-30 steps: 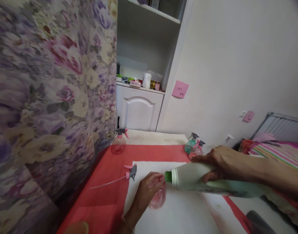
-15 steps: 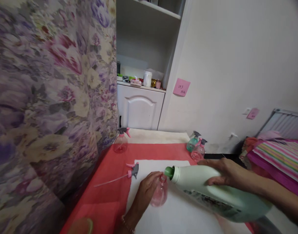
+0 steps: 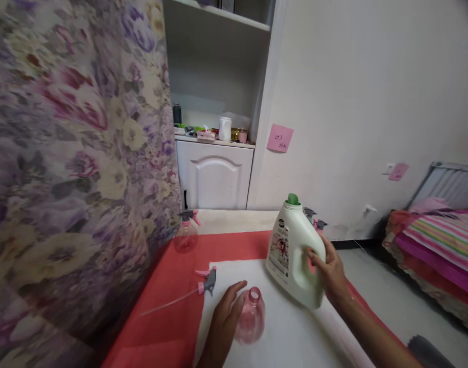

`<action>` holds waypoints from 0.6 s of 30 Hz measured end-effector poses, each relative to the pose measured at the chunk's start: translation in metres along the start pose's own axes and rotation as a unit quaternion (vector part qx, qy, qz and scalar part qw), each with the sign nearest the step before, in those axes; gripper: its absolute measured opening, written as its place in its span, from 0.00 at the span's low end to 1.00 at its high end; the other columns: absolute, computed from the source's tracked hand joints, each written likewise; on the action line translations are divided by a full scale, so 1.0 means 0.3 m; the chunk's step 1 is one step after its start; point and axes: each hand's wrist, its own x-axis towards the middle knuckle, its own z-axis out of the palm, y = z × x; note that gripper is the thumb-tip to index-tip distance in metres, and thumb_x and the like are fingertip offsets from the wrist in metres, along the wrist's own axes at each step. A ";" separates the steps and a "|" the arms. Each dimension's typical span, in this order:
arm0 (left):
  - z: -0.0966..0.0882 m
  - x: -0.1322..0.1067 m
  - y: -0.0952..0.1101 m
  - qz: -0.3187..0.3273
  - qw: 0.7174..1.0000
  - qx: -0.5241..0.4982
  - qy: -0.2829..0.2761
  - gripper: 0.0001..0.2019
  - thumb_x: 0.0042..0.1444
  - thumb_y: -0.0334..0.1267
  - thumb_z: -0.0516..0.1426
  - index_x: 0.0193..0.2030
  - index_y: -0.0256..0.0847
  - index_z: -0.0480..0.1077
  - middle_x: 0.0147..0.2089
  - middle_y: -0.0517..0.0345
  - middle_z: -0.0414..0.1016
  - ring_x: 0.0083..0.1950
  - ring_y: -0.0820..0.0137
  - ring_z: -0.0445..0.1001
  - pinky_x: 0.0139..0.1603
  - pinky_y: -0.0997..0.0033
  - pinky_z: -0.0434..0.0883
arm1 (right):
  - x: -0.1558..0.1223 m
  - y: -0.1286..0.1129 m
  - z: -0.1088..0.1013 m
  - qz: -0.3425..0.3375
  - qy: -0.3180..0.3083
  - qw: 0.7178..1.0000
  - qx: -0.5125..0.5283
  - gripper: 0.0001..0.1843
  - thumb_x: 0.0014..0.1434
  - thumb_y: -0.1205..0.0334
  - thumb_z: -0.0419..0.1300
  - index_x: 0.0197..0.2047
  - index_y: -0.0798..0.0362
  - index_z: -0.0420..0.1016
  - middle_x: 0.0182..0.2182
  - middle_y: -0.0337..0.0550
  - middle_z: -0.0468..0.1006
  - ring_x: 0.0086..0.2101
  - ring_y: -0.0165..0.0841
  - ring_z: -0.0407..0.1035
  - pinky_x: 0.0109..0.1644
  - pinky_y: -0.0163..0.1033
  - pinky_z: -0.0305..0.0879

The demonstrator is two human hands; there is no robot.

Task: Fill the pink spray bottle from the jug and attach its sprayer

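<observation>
One right hand [image 3: 330, 272] is gripping a pale-green plastic jug [image 3: 296, 255]; the spread left hand [image 3: 224, 318] is flanking a round pink bottle [image 3: 253, 319] near the white sheet's [image 3: 295, 337] left edge.

The right hand [image 3: 330, 271] grips a pale green plastic jug [image 3: 293, 258] by its handle, mouth up. The left hand [image 3: 225, 314], fingers extended, is at the side of an uncapped, translucent pink, rounded plastic bottle [image 3: 251, 321]. A pink-and-grey trigger sprayer [image 3: 209, 282] with a thin clear tube lies on the red-and-white-covered bench [image 3: 157, 337].
</observation>
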 end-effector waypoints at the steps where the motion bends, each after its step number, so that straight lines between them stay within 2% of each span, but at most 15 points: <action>1: 0.000 -0.002 0.000 -0.008 1.000 -0.002 0.003 0.25 0.59 0.57 0.51 0.54 0.44 0.71 0.60 0.49 0.73 0.64 0.57 0.67 0.67 0.54 0.61 | -0.002 0.018 0.037 0.002 0.023 1.000 0.012 0.38 0.57 0.50 0.60 0.67 0.49 0.56 0.59 0.50 0.68 0.51 0.44 0.69 0.47 0.44 0.71; 4: 0.000 -0.008 -0.011 -0.029 1.000 -0.008 0.008 0.26 0.57 0.58 0.52 0.55 0.44 0.70 0.61 0.50 0.72 0.64 0.57 0.67 0.66 0.56 0.63 | -0.011 0.061 0.115 0.006 0.053 0.998 0.011 0.37 0.56 0.50 0.60 0.66 0.50 0.58 0.63 0.51 0.64 0.60 0.47 0.61 0.59 0.50 0.63; 7: -0.003 -0.008 -0.041 -0.038 0.999 0.002 0.001 0.27 0.56 0.58 0.53 0.57 0.44 0.69 0.63 0.49 0.71 0.64 0.57 0.68 0.65 0.56 0.64 | -0.035 0.106 0.141 0.017 0.063 0.998 -0.002 0.37 0.56 0.49 0.60 0.66 0.50 0.58 0.64 0.51 0.62 0.62 0.48 0.58 0.63 0.53 0.57; 12: 0.000 0.005 -0.085 -0.040 0.999 0.035 -0.010 0.31 0.49 0.57 0.59 0.57 0.43 0.68 0.61 0.47 0.72 0.61 0.55 0.70 0.62 0.56 0.67 | -0.064 0.152 0.137 0.038 0.057 0.998 0.005 0.39 0.57 0.47 0.58 0.67 0.50 0.54 0.65 0.51 0.61 0.61 0.47 0.59 0.63 0.52 0.59; 16: 0.002 0.013 -0.080 -0.046 0.997 0.061 -0.014 0.31 0.46 0.53 0.61 0.55 0.39 0.68 0.60 0.43 0.73 0.61 0.53 0.70 0.62 0.55 0.67 | -0.093 0.137 0.105 0.048 0.018 0.999 -0.003 0.37 0.58 0.46 0.58 0.67 0.49 0.54 0.62 0.50 0.64 0.59 0.46 0.62 0.60 0.51 0.62; 18: 0.003 0.010 -0.072 -0.041 0.997 0.065 -0.020 0.31 0.46 0.53 0.61 0.55 0.38 0.68 0.59 0.42 0.73 0.61 0.53 0.70 0.63 0.55 0.66 | -0.142 0.128 0.071 0.056 0.031 0.997 -0.034 0.38 0.58 0.45 0.59 0.67 0.47 0.54 0.61 0.50 0.65 0.56 0.46 0.64 0.60 0.53 0.62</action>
